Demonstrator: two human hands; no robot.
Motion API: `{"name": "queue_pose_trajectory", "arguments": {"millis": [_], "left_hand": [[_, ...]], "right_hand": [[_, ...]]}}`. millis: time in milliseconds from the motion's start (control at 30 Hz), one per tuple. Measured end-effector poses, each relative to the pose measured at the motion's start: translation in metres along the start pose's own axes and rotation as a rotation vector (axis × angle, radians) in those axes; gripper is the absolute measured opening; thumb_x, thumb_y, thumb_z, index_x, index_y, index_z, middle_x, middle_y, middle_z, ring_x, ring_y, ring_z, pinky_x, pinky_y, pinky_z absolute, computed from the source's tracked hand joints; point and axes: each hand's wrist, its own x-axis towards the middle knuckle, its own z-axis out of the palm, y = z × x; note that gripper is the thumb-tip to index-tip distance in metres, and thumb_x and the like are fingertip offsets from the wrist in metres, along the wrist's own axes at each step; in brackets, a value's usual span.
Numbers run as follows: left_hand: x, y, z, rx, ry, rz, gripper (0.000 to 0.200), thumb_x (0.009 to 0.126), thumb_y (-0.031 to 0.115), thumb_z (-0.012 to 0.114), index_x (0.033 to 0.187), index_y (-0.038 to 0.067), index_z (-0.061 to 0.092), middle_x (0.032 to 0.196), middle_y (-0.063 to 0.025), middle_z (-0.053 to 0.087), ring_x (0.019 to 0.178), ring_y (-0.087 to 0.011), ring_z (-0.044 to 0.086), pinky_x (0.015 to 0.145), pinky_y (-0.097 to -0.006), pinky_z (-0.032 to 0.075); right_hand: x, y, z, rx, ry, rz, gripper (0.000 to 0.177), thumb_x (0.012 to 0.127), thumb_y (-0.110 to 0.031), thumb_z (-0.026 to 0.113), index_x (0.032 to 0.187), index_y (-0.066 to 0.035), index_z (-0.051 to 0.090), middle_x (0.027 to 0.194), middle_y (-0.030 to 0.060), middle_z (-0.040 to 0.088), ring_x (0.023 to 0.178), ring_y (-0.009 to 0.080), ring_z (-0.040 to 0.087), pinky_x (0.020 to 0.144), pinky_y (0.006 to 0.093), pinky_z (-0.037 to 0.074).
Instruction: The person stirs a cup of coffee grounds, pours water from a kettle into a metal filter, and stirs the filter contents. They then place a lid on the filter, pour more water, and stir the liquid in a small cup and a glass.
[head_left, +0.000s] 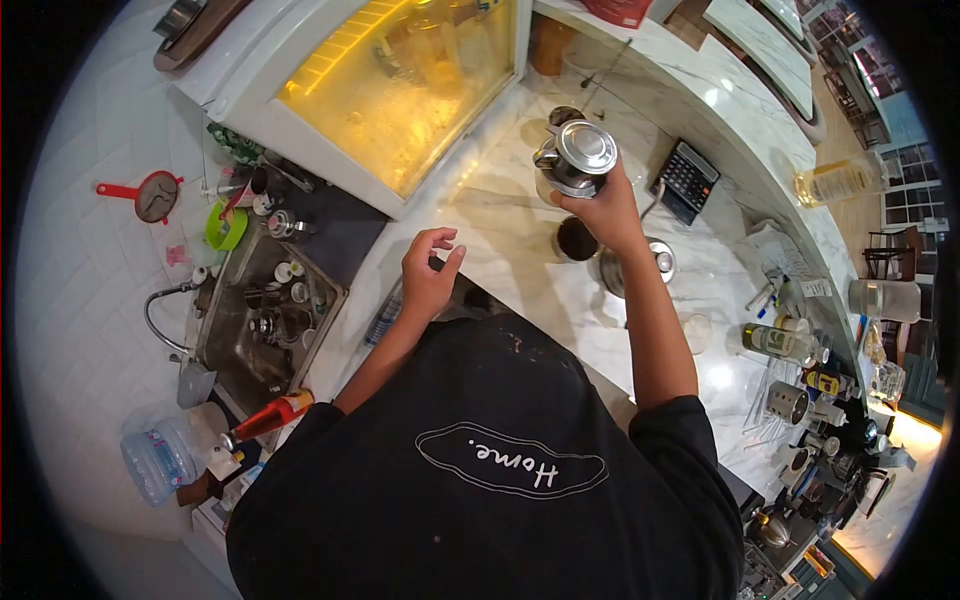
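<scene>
My right hand (605,208) is wrapped round a shiny lidded metal coffee filter (584,150), held above the marble counter (500,225). A dark, round-topped cup (577,239) stands just below that hand. Partly behind my right forearm is a metal kettle (660,258) with a thin curved spout. Another small dark round container (566,116) sits beyond the filter. Near the counter's front edge, my left hand (430,272) hovers with loosely bent fingers, thumb apart, and nothing visible in it.
A lit glass-fronted cooler (400,90) borders the counter at the upper left. The sink (262,335) with dishes lies left. A calculator (686,181) leans at the back; bottles (780,343) and utensils crowd the right. A red-capped bottle (272,415) stands beside my left arm.
</scene>
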Motion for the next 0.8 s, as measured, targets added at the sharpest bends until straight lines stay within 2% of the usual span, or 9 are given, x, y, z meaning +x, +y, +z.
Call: {"name": "queue_pose_trajectory", "arguments": {"millis": [167, 300, 433, 467, 600, 700, 800], "left_hand": [[0.027, -0.023, -0.031, 0.033, -0.049, -0.007, 0.029, 0.088, 0.014, 0.078, 0.114, 0.006, 0.068, 0.109, -0.0075, 0.071, 0.095, -0.0193, 0.069, 0.085, -0.0356, 0.051], [0.035, -0.033, -0.041, 0.037, -0.077, -0.019, 0.03, 0.088, 0.014, 0.077, 0.116, 0.005, 0.068, 0.11, -0.0083, 0.071, 0.094, -0.0197, 0.069, 0.086, -0.0359, 0.052], [0.039, -0.045, -0.044, 0.015, -0.096, -0.046, 0.032, 0.089, 0.016, 0.077, 0.118, 0.006, 0.068, 0.112, -0.0083, 0.071, 0.096, -0.0198, 0.069, 0.086, -0.0365, 0.052], [0.04, -0.047, -0.045, 0.009, -0.097, -0.059, 0.032, 0.089, 0.016, 0.077, 0.118, 0.006, 0.068, 0.113, -0.0083, 0.071, 0.097, -0.0199, 0.068, 0.086, -0.0367, 0.052], [0.048, -0.055, -0.055, 0.019, -0.108, -0.09, 0.033, 0.089, 0.016, 0.077, 0.12, 0.007, 0.067, 0.114, -0.0083, 0.071, 0.099, -0.0204, 0.068, 0.087, -0.0376, 0.052], [0.053, -0.061, -0.051, 0.029, -0.133, -0.113, 0.035, 0.089, 0.016, 0.078, 0.121, 0.007, 0.067, 0.114, -0.0084, 0.071, 0.099, -0.0203, 0.067, 0.087, -0.0378, 0.052], [0.056, -0.06, -0.046, 0.006, -0.163, -0.121, 0.038, 0.088, 0.016, 0.078, 0.123, 0.007, 0.066, 0.115, -0.0084, 0.071, 0.099, -0.0197, 0.067, 0.087, -0.0377, 0.052]], "right_hand": [[0.015, 0.028, 0.065, -0.017, 0.036, 0.1, 0.086, 0.069, -0.009, 0.091, 0.141, -0.003, 0.044, 0.128, 0.0132, 0.066, 0.117, 0.0222, 0.065, 0.102, 0.0368, 0.051], [0.014, 0.049, 0.107, -0.015, 0.101, 0.096, 0.08, 0.068, -0.01, 0.088, 0.137, -0.004, 0.047, 0.128, 0.0157, 0.066, 0.12, 0.0295, 0.065, 0.101, 0.0396, 0.051], [0.004, 0.079, 0.134, -0.021, 0.112, 0.108, 0.093, 0.067, -0.01, 0.088, 0.147, -0.003, 0.04, 0.135, 0.0185, 0.061, 0.127, 0.0312, 0.061, 0.105, 0.0399, 0.049], [0.0, 0.09, 0.139, -0.024, 0.108, 0.108, 0.101, 0.067, -0.008, 0.088, 0.153, -0.003, 0.034, 0.139, 0.0193, 0.057, 0.129, 0.0329, 0.059, 0.107, 0.0406, 0.048], [-0.011, 0.103, 0.152, -0.015, 0.125, 0.116, 0.103, 0.068, -0.003, 0.086, 0.154, -0.001, 0.031, 0.143, 0.0196, 0.05, 0.132, 0.0349, 0.054, 0.111, 0.0409, 0.045], [-0.013, 0.107, 0.152, -0.002, 0.109, 0.152, 0.101, 0.068, -0.002, 0.085, 0.154, 0.001, 0.031, 0.142, 0.0198, 0.05, 0.132, 0.0342, 0.054, 0.112, 0.0405, 0.045], [-0.014, 0.107, 0.152, -0.068, 0.1, 0.131, 0.105, 0.072, 0.0, 0.085, 0.158, -0.003, 0.024, 0.139, 0.0175, 0.056, 0.13, 0.0279, 0.058, 0.108, 0.0376, 0.047]]}}
